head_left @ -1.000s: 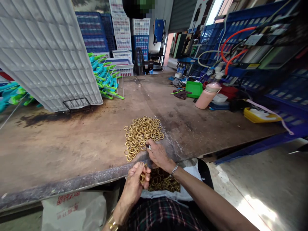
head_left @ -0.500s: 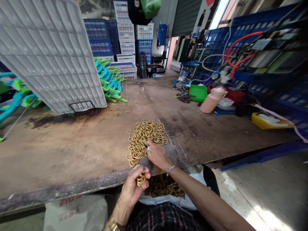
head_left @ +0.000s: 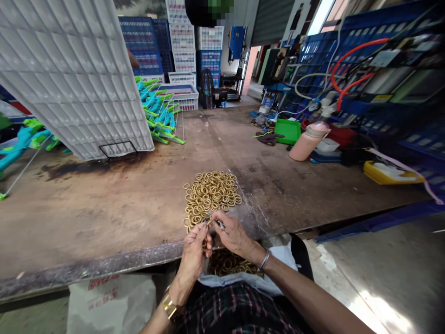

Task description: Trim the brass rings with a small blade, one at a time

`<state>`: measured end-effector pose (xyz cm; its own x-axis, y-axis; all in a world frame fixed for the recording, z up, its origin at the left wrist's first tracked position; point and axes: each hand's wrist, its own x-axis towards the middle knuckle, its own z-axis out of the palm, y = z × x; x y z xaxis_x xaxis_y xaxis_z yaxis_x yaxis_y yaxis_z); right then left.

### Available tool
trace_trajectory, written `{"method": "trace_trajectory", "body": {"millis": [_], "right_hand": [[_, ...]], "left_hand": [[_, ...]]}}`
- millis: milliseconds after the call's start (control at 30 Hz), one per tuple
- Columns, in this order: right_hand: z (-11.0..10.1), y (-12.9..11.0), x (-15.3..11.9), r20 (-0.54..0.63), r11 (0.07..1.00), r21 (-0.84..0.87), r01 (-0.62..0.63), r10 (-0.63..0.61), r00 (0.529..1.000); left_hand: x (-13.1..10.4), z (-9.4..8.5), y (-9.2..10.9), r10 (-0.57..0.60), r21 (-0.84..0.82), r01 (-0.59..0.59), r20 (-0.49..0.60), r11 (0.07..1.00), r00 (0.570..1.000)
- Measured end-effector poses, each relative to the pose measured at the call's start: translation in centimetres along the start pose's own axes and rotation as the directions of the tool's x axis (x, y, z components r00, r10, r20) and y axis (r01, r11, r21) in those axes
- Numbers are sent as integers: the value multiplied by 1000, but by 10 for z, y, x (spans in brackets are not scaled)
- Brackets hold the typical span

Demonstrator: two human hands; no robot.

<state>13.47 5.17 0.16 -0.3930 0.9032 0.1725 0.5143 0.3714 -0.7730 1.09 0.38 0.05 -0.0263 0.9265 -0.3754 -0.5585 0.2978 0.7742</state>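
A heap of gold-coloured rings (head_left: 213, 188) lies on the wooden table near its front edge. Just in front of it my left hand (head_left: 194, 250) is closed round several gold rings (head_left: 204, 244), partly hidden by the fingers. My right hand (head_left: 237, 236) grips a small tool (head_left: 220, 225) with a dark tip and a silvery part; its exact kind is too small to make out. Both hands meet at the fingertips, the tool's tip against a ring at the left fingers. Below the table edge, more rings (head_left: 231, 265) fill an open white sack (head_left: 278, 253) at my lap.
A grey-white ribbed panel (head_left: 83, 83) leans in a black wire stand (head_left: 118, 150) at the left, beside turquoise and green plastic parts (head_left: 160, 113). To the right stand a pink bottle (head_left: 308, 144), a green tray (head_left: 288, 131) and a yellow tray (head_left: 389, 174). Stacked crates (head_left: 141, 44) are behind.
My right hand has drawn back from the ring heap towards me with the tool. My left hand has risen slightly, and the two hands now meet. The view has shifted a little.
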Motion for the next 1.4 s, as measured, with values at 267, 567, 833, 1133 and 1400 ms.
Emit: {"method": "trace_trajectory", "body": {"millis": [267,567,833,1133,1400], "right_hand": [[-2,-14,2,63,964,212,-163,153,986],[-2,-9,0,75,958,217,-189,177,981],[-2,-6,-10,177,936,-353,1,66,982],[-4,-15,-9,263,862,-506,6,149,953],[0,-10,-8,233,816,-577,-38,209,950]], "left_hand": [[-4,-1,1,51,151,-57,45,987,998],[-9,2,3,23,146,-37,102,989,995],[-9,2,0,89,187,-102,80,977,993],[-10,-4,-5,124,285,-143,86,948,989],[-18,-5,-5,71,288,-95,94,953,993]]}}
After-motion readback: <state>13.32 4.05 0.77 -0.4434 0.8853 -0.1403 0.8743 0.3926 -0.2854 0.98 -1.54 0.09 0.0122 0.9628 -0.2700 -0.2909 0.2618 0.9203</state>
